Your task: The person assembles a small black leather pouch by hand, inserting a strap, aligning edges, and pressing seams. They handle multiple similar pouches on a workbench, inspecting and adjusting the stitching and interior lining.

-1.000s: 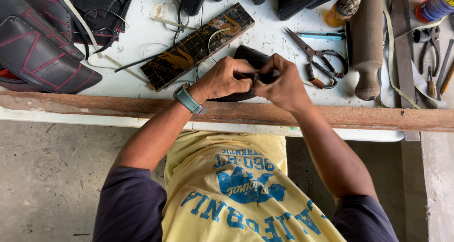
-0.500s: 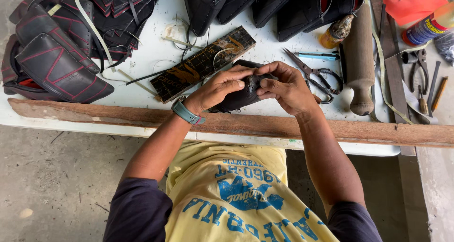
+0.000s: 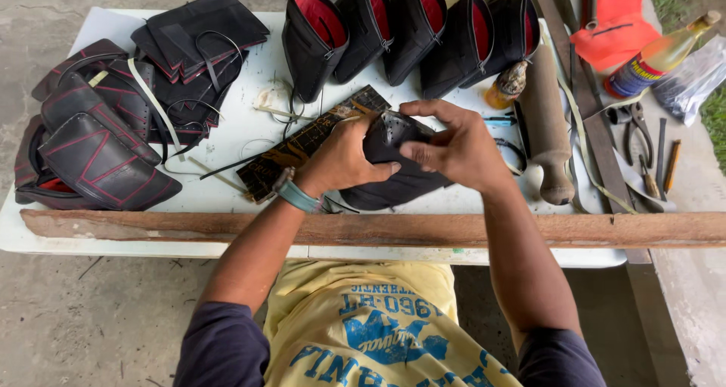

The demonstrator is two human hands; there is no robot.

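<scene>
Both hands hold a black leather piece (image 3: 393,171) with small punched holes, lifted slightly above the white table (image 3: 113,32). My left hand (image 3: 340,160), with a teal wristband, grips its left side. My right hand (image 3: 454,149) pinches its upper right edge, fingers curled over the top. A dark worn wooden board (image 3: 302,145) lies just behind the left hand. Scissors are mostly hidden behind my right hand.
A wooden mallet (image 3: 548,122) lies right of my hands. Black pouches with red lining (image 3: 408,32) stand along the far edge. Stitched black leather pieces (image 3: 98,137) are piled at left. Pliers (image 3: 635,126), a bottle (image 3: 654,58) and an orange bag (image 3: 616,17) sit at right. A wooden plank (image 3: 151,224) runs along the near edge.
The view has shifted, showing more of the table's far side. My hands have raised and turned the leather piece, so its punched face shows now.
</scene>
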